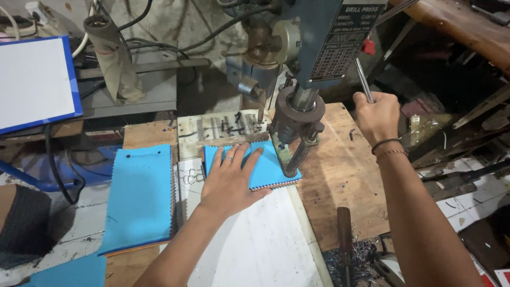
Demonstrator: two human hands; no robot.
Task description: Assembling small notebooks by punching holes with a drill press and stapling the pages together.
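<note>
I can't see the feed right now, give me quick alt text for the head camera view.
A person's left hand presses flat on a stack of bright blue, zigzag-edged fabric swatches under the head of a blue-grey drill press, while the right hand grips its thin metal feed lever. A second blue swatch stack lies left on the worn wooden bench.

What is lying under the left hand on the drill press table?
The left hand lies flat on a stack of blue fabric swatches with zigzag edges. Under the stack is a wooden board. The fabric beneath the palm is covered.
</note>
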